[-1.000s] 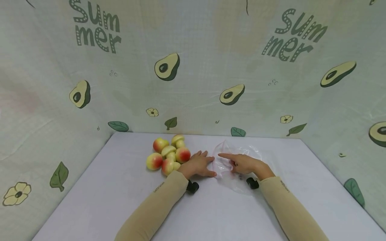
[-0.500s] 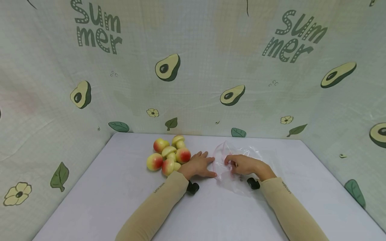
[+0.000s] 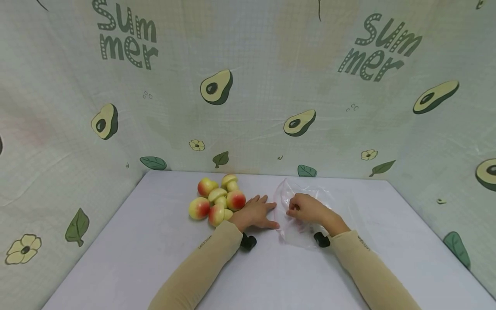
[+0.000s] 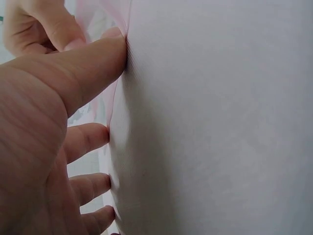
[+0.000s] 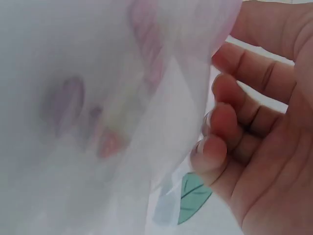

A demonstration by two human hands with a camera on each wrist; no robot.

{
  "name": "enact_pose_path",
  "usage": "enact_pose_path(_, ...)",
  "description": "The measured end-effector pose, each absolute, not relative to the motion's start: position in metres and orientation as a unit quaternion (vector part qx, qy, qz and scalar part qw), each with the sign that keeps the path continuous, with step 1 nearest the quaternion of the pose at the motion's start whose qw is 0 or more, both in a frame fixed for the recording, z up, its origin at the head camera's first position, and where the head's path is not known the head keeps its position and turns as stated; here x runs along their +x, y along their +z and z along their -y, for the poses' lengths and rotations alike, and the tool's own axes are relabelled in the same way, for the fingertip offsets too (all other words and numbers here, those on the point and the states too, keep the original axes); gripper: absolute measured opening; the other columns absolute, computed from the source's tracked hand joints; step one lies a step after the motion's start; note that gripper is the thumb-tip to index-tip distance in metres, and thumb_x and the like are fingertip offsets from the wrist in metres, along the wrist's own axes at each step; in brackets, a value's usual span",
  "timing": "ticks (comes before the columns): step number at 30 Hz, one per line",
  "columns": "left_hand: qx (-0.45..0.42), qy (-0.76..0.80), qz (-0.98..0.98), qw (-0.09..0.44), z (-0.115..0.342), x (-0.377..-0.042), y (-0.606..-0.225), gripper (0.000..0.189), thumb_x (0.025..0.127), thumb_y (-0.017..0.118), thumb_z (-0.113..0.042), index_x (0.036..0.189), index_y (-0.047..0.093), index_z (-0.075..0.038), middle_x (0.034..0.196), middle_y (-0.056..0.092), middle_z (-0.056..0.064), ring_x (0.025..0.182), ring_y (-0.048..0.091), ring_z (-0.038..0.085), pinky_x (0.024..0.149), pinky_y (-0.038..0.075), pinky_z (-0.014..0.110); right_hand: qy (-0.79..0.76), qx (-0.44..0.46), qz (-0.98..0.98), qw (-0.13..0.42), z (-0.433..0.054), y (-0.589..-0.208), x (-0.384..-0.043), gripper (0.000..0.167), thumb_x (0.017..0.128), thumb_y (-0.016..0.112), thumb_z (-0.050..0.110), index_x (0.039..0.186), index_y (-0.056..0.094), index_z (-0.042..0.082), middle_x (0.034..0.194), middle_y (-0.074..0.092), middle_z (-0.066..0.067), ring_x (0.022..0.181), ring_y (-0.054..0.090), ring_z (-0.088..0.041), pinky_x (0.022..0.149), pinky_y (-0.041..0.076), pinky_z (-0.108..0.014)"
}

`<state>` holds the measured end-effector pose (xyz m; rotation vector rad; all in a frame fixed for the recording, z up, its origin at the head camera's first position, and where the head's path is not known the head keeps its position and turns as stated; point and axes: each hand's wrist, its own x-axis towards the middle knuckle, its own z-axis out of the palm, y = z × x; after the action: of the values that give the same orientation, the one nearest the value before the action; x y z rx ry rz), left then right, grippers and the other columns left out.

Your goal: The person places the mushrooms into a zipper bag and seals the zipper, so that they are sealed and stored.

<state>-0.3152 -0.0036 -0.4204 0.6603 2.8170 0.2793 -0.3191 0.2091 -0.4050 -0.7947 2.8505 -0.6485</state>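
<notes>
Clear, pink-edged plastic bag [image 3: 294, 236] lies crumpled on the white surface [image 3: 135, 249], right of centre. Right hand [image 3: 310, 209]: fingers curled, thumb and index pinching the bag's edge. Left hand [image 3: 256, 213]: fingers spread, tips down on the surface, thumb touching the bag's edge. Red-yellow fruits [image 3: 199, 208] and pale mushroom shapes [image 3: 218, 194] clustered just beside left hand. Avocado-print cloth [image 3: 252, 64] behind.

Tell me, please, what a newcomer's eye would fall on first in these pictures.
Most likely the bright cluster of red-and-yellow fruit and pale mushroom shapes, lying on the pale table just left of the left hand. Next, perhaps, the thin see-through bag whose edge the right hand pinches, then the cloth behind, printed with avocados and "Summer".
</notes>
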Motion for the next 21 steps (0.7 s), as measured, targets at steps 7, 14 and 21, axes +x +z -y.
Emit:
enact_pose_path(7,0.230,0.095,-0.962,0.112,0.004,-0.315,-0.421,0.079,0.080,0.063,-0.064,0.146,0.041,-0.028,0.155,0.027,0.008,0.143,0.019,0.032,0.113,0.019,0.049,-0.224,-0.237,-0.943,0.069,-0.203,-0.408,-0.318,0.012,0.084,0.072,0.017,0.077,0.062,0.015,0.068,0.057,0.004,0.059,0.053,-0.011,0.055,0.045,-0.028)
enact_pose_path(14,0.221,0.098,-0.964,0.115,0.003,-0.316,-0.422,0.080,0.078,0.065,-0.064,0.146,0.041,-0.028,0.155,0.027,0.008,0.143,0.019,0.032,0.113,0.019,0.049,-0.238,-0.236,-0.939,0.080,-0.200,-0.408,-0.315,0.011,0.082,0.070,0.008,0.092,0.069,0.009,0.075,0.058,0.000,0.061,0.054,-0.013,0.055,0.047,-0.029)
enact_pose_path(21,0.218,0.099,-0.963,0.120,0.003,-0.315,-0.421,0.080,0.078,0.064,-0.065,0.146,0.040,-0.029,0.156,0.025,0.007,0.143,0.017,0.032,0.113,0.018,0.050,-0.286,-0.209,-0.934,0.054,-0.197,-0.404,-0.314,0.021,0.083,0.061,0.007,0.103,0.067,0.005,0.073,0.054,-0.003,0.055,0.052,-0.014,0.051,0.045,-0.030)
